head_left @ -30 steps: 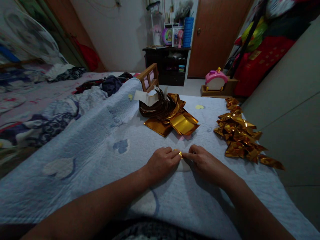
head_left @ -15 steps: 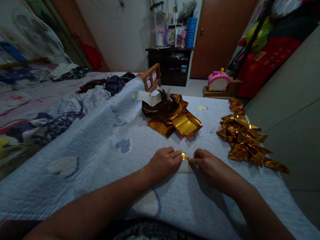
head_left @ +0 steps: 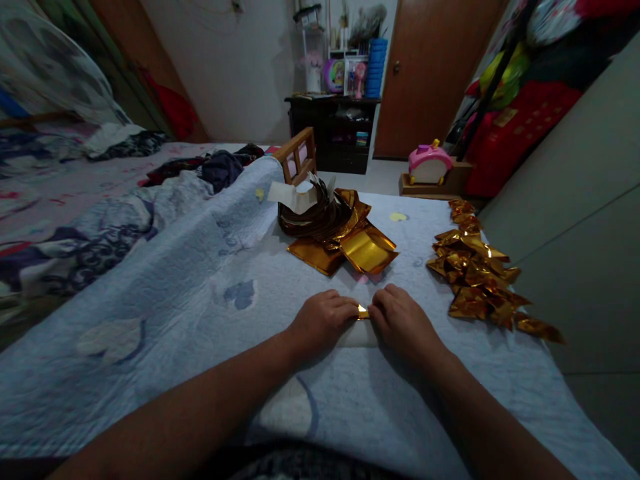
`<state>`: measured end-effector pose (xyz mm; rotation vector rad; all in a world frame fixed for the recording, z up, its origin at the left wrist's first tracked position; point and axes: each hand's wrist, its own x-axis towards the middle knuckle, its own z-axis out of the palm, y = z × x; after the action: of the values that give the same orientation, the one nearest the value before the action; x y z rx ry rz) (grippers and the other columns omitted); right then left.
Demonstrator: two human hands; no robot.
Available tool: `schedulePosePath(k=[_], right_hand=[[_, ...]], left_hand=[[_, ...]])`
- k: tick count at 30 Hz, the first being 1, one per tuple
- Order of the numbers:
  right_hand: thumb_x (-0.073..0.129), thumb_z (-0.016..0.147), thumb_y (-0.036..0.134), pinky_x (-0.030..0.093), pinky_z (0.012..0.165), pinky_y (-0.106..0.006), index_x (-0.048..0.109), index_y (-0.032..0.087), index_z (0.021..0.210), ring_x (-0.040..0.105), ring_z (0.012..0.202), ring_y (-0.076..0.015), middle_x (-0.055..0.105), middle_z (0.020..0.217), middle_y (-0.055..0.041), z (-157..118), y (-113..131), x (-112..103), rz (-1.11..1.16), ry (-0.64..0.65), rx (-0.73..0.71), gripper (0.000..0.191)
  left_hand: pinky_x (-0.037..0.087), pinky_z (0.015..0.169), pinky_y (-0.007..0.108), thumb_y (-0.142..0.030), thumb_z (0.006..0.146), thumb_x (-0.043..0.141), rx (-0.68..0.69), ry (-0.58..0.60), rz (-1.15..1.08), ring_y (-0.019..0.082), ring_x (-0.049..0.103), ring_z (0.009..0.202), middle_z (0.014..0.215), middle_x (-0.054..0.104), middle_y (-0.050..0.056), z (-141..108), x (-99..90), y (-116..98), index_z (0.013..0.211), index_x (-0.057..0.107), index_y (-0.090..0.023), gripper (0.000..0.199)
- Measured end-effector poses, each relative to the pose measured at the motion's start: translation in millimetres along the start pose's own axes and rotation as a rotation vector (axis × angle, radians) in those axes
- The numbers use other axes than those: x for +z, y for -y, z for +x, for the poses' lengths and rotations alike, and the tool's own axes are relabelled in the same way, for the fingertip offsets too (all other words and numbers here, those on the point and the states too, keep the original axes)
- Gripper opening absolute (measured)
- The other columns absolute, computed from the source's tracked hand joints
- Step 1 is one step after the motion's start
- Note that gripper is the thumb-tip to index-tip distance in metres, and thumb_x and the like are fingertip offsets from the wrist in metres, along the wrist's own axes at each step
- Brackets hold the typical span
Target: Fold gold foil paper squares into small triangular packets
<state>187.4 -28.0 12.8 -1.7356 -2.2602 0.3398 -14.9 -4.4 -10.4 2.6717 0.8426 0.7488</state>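
Observation:
A sheet of gold foil paper [head_left: 363, 312] lies on the blue quilt, its pale back showing below a narrow gold strip at the top edge. My left hand [head_left: 325, 323] grips the strip's left end with fingers closed. At the right end, my right hand [head_left: 401, 323] pinches the same strip, fingertips curled over it. Beyond my hands rests a fanned stack of gold paper [head_left: 320, 213] with loose square sheets in front. Several folded gold pieces [head_left: 475, 273] are heaped to the right.
The blue quilt [head_left: 200, 287] rises in a ridge at left, beside rumpled clothes [head_left: 220, 170]. A wooden rail [head_left: 299, 157] stands past the paper stack. A pink toy case [head_left: 429, 165] sits beyond the quilt's far edge, and a pale panel [head_left: 575, 220] borders the right side.
My right hand has moved in to the left and closed on the strip, nearer my left hand. Less gold shows between them. The whole view has shifted slightly.

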Motion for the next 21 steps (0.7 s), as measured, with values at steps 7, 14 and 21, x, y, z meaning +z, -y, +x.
schedulePosePath(k=[7,14,21], right_hand=[[0.064,0.093,0.023,0.040,0.077,-0.035,0.061,0.018,0.086,0.055,0.087,-0.0241,0.061,0.092,-0.0085,-2,4,9,-0.013,0.007,-0.063,0.009],[0.069,0.081,0.014,0.038,0.078,-0.037,0.059,0.020,0.080,0.052,0.089,-0.0255,0.060,0.090,-0.0067,-1,-2,16,0.138,-0.073,-0.085,0.012],[0.058,0.078,0.009,0.038,0.069,-0.030,0.052,0.021,0.078,0.053,0.076,-0.0191,0.059,0.079,-0.0023,-1,0,8,0.427,-0.050,-0.122,0.013]], left_hand=[[0.050,0.098,0.042,-0.014,0.089,0.064,-0.215,-0.044,-0.088,0.027,0.060,0.110,0.117,0.070,0.012,2,-3.7,2,0.117,0.066,-0.014,0.028],[0.047,0.098,0.043,-0.016,0.086,0.066,-0.276,0.017,-0.193,0.027,0.059,0.108,0.112,0.070,0.011,6,-8.3,1,0.107,0.069,-0.016,0.020],[0.047,0.072,0.028,-0.021,0.084,0.068,-0.468,0.017,-0.653,0.017,0.063,0.078,0.086,0.071,0.004,8,-13.4,0,0.091,0.074,-0.017,0.011]])
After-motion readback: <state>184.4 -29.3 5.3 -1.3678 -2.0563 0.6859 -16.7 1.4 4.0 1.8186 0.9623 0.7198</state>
